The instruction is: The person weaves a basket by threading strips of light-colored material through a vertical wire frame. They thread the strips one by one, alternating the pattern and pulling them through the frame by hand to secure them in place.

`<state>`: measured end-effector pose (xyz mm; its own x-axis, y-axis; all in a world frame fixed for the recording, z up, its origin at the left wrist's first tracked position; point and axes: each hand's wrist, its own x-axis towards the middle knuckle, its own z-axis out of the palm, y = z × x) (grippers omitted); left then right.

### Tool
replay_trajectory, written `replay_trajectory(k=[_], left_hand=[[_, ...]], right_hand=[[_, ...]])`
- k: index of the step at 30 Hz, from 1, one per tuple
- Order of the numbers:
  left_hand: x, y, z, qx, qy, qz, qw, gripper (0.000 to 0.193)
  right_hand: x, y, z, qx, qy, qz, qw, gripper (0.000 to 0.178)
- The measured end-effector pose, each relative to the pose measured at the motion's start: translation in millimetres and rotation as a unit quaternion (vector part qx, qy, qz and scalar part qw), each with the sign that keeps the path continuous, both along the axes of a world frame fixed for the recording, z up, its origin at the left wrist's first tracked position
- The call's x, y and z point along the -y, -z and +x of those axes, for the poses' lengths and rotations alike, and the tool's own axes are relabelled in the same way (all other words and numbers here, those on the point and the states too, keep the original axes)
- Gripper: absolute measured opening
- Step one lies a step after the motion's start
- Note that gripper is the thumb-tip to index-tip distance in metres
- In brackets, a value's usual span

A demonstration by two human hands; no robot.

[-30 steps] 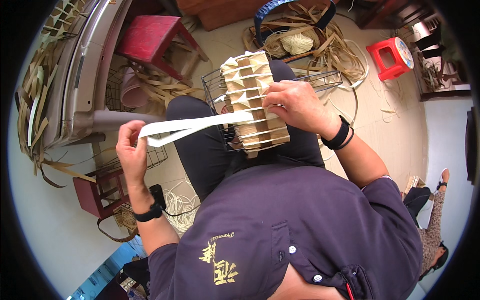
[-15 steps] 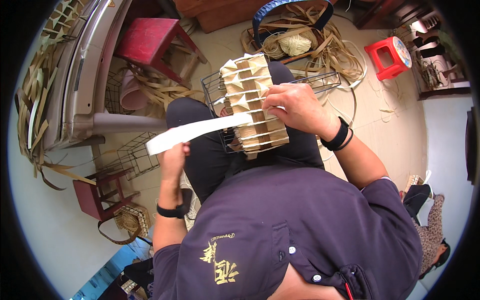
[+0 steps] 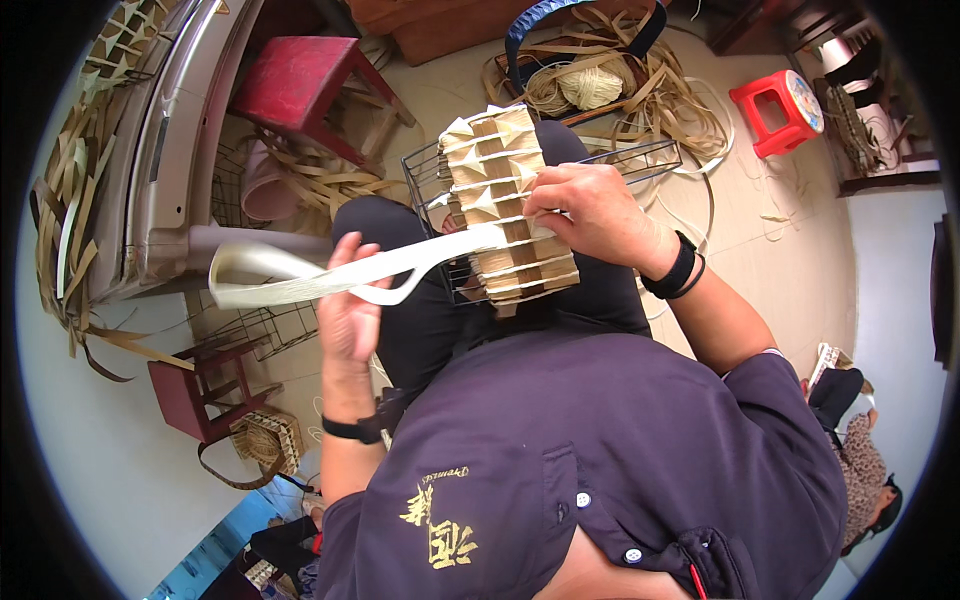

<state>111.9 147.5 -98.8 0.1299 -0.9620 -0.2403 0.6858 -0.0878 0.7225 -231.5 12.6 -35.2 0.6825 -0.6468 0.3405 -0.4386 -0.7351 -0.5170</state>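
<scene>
A partly woven basket (image 3: 510, 262) of tan and brown strips, with pointed folds and pale cords across it, rests on my lap over a black wire frame (image 3: 425, 195). My right hand (image 3: 592, 212) is closed on its right side, thumb and fingers pinched together; what lies between the fingertips is partly hidden. From the weave a flat white strip (image 3: 400, 262) runs left and loops back on itself. Behind and under this strip is my left hand (image 3: 350, 315), its fingers stretched upward and apart, with the strip lying across them.
A red wooden stool (image 3: 295, 85) stands at upper left beside loose tan strips (image 3: 325, 180). Ahead, a tray holds a cord ball (image 3: 597, 85) and tangled strips. A red plastic stool (image 3: 775, 115) is at right. Another person (image 3: 865, 470) shows at lower right.
My left hand has opened from its closed hold on the white strip and turned upward. The strip now swings farther left in a loop. My right hand has hardly moved.
</scene>
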Motion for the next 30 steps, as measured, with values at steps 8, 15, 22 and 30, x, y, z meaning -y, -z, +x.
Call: replay_trajectory(k=[8,15,22,30], left_hand=[[11,-6,59,0.027,-0.167,0.081,0.982,0.027],[-74,-71,239,0.254,-0.231,-0.12,0.932,0.047],[-143,-140,316,0.133,-0.199,-0.239,0.941,0.061],[-129,-275,280,0.316,-0.269,-0.203,0.887,0.048]], right_hand=[[-1,2,-3,0.014,0.006,0.004,1.0,0.005],[0,2,-1,0.014,-0.005,0.011,1.0,0.007],[2,-5,-6,-0.004,-0.025,0.039,0.999,0.01],[9,-40,-9,-0.122,-0.109,0.107,0.981,0.033]])
